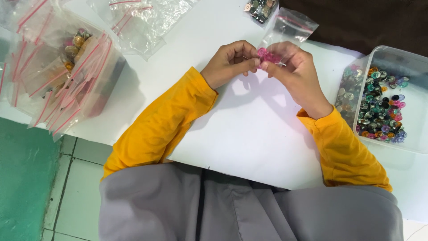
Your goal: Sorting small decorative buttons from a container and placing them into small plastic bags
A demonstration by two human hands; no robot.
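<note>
My left hand (pixel 229 62) and my right hand (pixel 296 71) meet above the white table (pixel 249 129). Both pinch a small clear zip bag (pixel 290 27) with a red seal line. A few pink beads (pixel 267 56) sit at the bag's lower end, between my fingertips. The bag's open end points away from me. Yellow sleeves cover both forearms.
A clear plastic tub (pixel 414 89) of multicoloured shiny beads stands at the right. A heap of small zip bags (pixel 62 67), some filled, lies at the left. More empty bags (pixel 142 22) and one filled bag (pixel 261 9) lie at the far edge. Tiled floor shows lower left.
</note>
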